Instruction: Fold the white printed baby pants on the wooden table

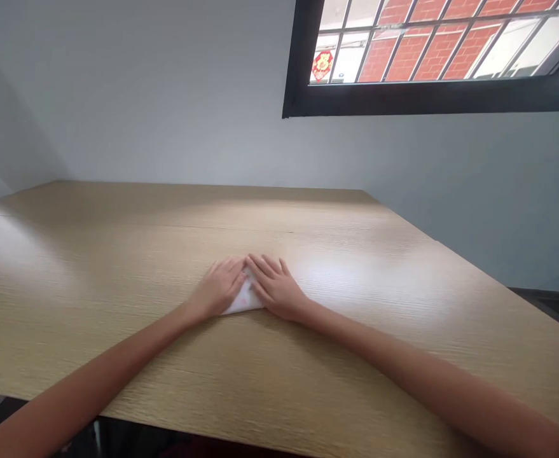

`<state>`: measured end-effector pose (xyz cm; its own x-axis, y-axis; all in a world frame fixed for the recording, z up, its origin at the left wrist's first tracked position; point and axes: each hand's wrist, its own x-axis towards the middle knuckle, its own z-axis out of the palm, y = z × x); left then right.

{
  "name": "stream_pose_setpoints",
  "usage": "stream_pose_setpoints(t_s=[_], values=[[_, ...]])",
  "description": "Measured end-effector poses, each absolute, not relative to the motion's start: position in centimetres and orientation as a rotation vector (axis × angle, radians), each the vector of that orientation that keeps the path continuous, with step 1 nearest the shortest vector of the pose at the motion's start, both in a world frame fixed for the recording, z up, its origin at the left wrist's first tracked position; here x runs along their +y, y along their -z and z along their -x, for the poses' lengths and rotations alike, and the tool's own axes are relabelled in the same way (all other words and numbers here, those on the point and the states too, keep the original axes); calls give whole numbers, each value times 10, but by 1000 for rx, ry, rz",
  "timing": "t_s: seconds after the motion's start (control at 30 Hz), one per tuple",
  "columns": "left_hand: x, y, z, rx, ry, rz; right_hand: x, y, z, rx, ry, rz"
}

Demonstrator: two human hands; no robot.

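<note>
A white piece with faint pinkish marks (243, 299), folded paper or cloth, lies on the wooden table (165, 369); I cannot tell which material it is. Its straight near edge shows between my hands, and both sides are covered by them. My left hand (219, 286) lies flat over its left side, fingers stretched forward. Over the right side rests my right hand (276, 286), also flat with the fingers extended. The fingertips of both hands nearly meet at the far end of the white piece.
A pale wall (165, 95) stands behind the table. At the upper right is a dark-framed window (403, 98) with bars, and a red and yellow decoration (322, 65) shows through it. The table's right edge slants down toward the lower right, and its near edge crosses the bottom.
</note>
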<state>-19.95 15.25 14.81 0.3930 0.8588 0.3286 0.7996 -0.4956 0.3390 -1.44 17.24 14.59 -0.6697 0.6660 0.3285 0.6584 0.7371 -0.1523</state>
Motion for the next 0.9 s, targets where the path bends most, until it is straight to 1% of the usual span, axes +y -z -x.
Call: stream_pose_setpoints(t_s=[0.1,0.2,0.3,0.37,0.47,0.67,0.77,0.9], values=[[157,-144,225,1602,-809,-2174,185,-137,-12,-2479,-260,1182],[157,-147,243,1617,-879,-2014,175,-144,-31,-2307,-545,1123],[146,-151,243,1498,-892,-1867,160,-152,-32,-2192,-750,1067],[131,-152,236,1444,-900,-1785,159,-154,-25,-2128,-789,1085],[97,-152,224,1493,-921,-1731,171,-151,-11,-2067,-843,1072],[27,-156,205,1513,-779,-1893,178,-145,8,-2061,-962,1013],[25,-154,204,1554,-773,-1914,173,-146,11,-2130,-925,953],[62,-149,211,1666,-795,-1999,171,-147,10,-2178,-851,923]])
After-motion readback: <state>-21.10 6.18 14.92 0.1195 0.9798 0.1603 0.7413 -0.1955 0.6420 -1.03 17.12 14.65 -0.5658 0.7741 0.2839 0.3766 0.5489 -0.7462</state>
